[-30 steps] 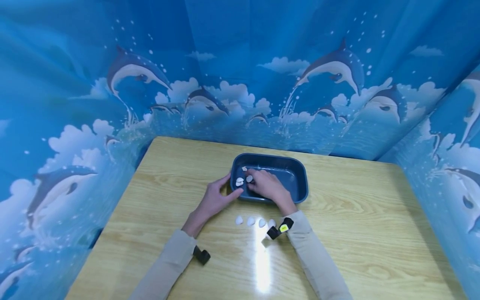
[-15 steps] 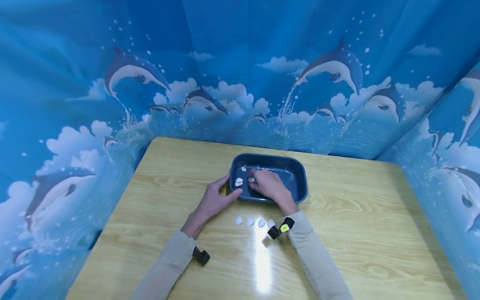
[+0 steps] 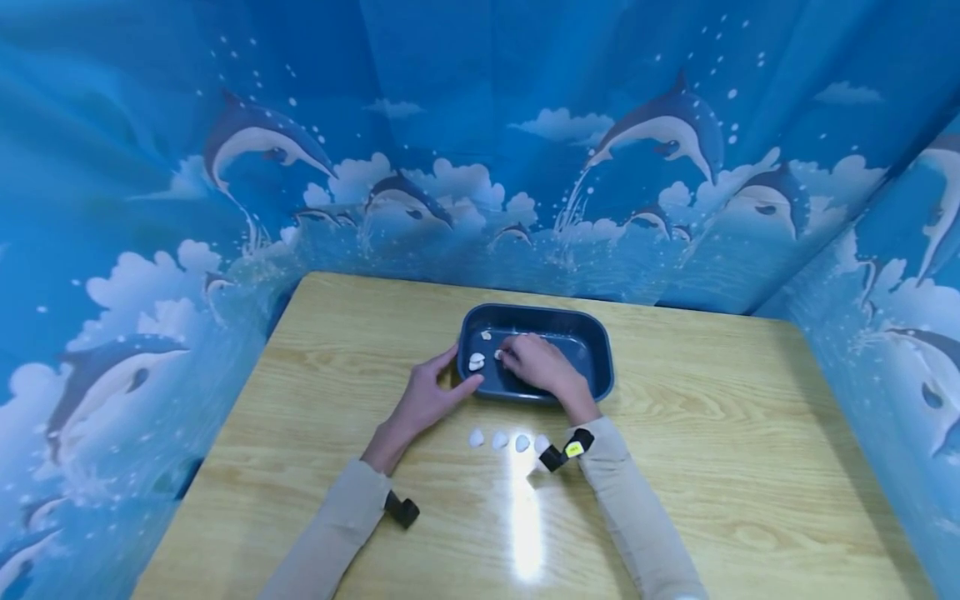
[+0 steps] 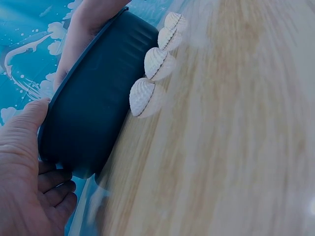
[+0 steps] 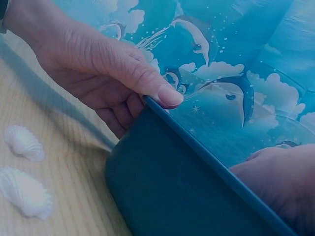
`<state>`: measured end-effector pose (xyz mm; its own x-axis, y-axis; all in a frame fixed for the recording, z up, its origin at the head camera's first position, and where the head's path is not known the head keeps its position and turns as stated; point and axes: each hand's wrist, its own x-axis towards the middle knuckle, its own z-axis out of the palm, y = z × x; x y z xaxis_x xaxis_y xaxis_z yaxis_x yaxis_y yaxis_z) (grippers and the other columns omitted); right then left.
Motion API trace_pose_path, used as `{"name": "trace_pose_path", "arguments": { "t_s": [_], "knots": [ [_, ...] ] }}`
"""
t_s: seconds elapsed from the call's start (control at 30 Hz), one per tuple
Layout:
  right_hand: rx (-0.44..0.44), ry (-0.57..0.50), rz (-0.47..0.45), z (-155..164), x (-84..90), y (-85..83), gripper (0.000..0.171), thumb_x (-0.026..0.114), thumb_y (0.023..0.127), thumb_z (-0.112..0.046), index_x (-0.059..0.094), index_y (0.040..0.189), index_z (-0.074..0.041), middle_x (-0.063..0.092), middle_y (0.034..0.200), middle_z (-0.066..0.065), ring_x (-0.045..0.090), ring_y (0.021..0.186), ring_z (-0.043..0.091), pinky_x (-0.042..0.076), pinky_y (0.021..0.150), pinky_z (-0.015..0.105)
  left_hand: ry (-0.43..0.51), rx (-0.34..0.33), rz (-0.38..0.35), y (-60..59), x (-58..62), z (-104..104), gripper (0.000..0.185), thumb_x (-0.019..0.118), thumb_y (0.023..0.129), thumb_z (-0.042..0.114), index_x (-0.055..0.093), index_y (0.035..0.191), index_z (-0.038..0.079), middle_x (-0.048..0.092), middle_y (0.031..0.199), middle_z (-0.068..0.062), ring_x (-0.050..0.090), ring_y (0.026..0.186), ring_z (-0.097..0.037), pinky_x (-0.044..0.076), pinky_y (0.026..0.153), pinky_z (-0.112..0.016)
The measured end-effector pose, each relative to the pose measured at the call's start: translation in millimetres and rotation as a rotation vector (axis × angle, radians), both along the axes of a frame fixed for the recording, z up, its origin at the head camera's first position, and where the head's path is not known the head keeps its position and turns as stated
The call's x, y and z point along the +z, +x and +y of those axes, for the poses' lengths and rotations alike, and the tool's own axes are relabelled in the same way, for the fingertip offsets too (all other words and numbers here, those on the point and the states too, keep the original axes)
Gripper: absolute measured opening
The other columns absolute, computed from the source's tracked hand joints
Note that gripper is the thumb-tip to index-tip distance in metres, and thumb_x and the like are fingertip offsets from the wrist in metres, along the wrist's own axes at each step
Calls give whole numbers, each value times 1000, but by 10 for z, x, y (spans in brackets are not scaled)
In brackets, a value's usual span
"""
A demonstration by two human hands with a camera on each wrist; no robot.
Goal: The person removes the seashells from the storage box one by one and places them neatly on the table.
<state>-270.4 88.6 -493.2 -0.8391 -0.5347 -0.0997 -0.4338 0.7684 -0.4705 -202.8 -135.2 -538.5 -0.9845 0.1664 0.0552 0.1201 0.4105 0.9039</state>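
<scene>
**A:** What does the left hand (image 3: 429, 398) hold?

**B:** It grips the left end of the dark blue tub (image 3: 592, 354). The thumb lies on the rim, as the right wrist view shows, and the fingers curl against the outer wall near the base, as the left wrist view shows. The forearm runs up from the lower left, its sleeve resting on the wooden table (image 3: 750, 433).

**A:** And the right hand (image 3: 542, 367)?

**B:** It reaches over the near rim into the tub, palm down and knuckles up. Its fingertips meet at a small white shell (image 3: 498, 355) on the tub floor; whether they pinch it or merely touch it cannot be told, since the hand covers the contact.

**A:** Where do the other shells lie?

**B:** Two more sit inside the tub, at its left end: a larger shell (image 3: 476, 361) just beside the fingertips and a smaller shell (image 3: 486, 335) near the far wall. A row of four shells (image 3: 499, 440) lies on the table just in front of the tub, between the two forearms; the left wrist view shows them ribbed and close against the tub's wall.
</scene>
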Motion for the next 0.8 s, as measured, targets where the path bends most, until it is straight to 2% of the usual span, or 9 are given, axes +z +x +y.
{"name": "trace_pose_path", "arguments": {
  "t_s": [0.17, 0.4, 0.53, 0.67, 0.8],
  "knots": [
    [-2, -50, -55, 14, -15, -16, 24, 56, 109, -15, 76, 112, -3, 70, 87, 1, 62, 77, 14, 57, 77, 39, 7, -2, -3, -1, 6, 6, 89, 73, 90, 63, 43, 158, 15, 45, 161, -6, 38, 152, -25, 32, 125, -48],
    [-98, 51, -20, 13, -4, -20, 24, 56, 108, -16, 77, 101, -8, 69, 85, 1, 60, 72, 17, 53, 67, 36, 13, 8, -9, 1, 17, 14, 81, 77, 94, 48, 43, 158, 14, 45, 161, -7, 39, 152, -27, 31, 125, -50],
    [-129, 95, 17, 15, -4, -4, 19, 61, 106, -19, 73, 114, -7, 73, 95, 4, 66, 81, 19, 59, 74, 40, 6, 11, -7, 0, 20, 18, 80, 78, 94, 46, 43, 158, 13, 45, 161, -8, 39, 151, -27, 32, 125, -50],
    [-115, 85, 29, 20, -19, 6, 29, 64, 105, -18, 66, 131, -8, 74, 106, 7, 68, 91, 22, 60, 83, 44, 6, 9, -8, -5, 18, 17, 79, 78, 94, 45, 43, 158, 13, 45, 161, -8, 39, 151, -27, 32, 125, -50],
    [-84, 82, 24, 12, -20, 15, 28, 64, 105, -16, 68, 132, -11, 74, 115, 8, 68, 99, 24, 60, 88, 46, 2, 5, -9, -5, 13, 13, 82, 77, 93, 51, 43, 158, 13, 45, 161, -8, 39, 151, -26, 32, 125, -49]
  ]
}}
